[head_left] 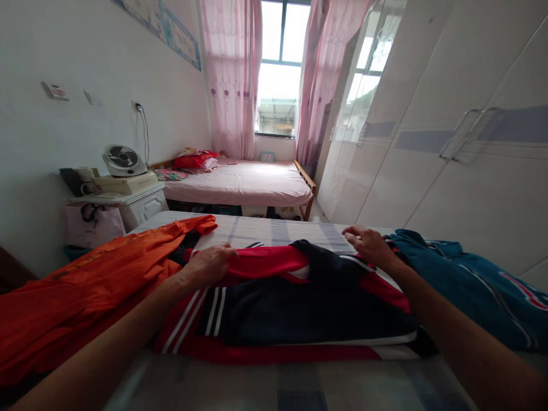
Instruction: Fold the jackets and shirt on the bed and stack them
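Note:
A red, navy and white jacket [299,308] lies partly folded in front of me, with white stripes along its left part. My left hand [214,261] is closed on the red fabric at the jacket's far left edge. Over the far right part of the jacket is my right hand [368,244], its fingers partly bent and apart with no cloth visible between them. An orange garment [103,279] spreads out to the left, next to my left forearm. To the right, a teal jacket [475,285] with a zip lies beside my right forearm.
The garments rest on a bed with a checked sheet [274,229]. Beyond it stands another bed [257,182] with a pink sheet. A fan [123,158] sits on a white cabinet [148,205] at left. A white wardrobe [428,165] lines the right side.

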Action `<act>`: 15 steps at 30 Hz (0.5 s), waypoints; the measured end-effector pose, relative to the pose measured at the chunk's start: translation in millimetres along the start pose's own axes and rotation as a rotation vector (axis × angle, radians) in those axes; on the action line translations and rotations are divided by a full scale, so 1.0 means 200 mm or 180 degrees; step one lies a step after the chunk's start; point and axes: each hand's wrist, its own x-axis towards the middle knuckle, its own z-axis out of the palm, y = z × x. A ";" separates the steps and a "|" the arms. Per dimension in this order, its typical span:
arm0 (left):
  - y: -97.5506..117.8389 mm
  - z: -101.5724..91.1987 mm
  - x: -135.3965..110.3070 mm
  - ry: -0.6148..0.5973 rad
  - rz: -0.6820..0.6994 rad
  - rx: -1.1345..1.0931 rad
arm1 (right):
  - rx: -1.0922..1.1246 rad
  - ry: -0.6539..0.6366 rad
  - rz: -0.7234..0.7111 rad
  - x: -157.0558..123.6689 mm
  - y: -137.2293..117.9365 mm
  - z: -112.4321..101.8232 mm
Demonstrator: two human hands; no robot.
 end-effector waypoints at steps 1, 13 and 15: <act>0.05 0.01 0.01 0.0030 -0.0010 0.0043 | 0.0039 -0.0133 -0.0156 0.04 -0.10 0.01; 0.21 0.36 -0.06 0.0091 -0.0793 0.0562 | -0.0277 -0.0336 0.0437 0.18 -0.38 0.16; 0.22 0.35 -0.06 0.0053 -0.0824 0.0531 | -0.0286 0.0045 0.0711 0.18 -0.30 0.07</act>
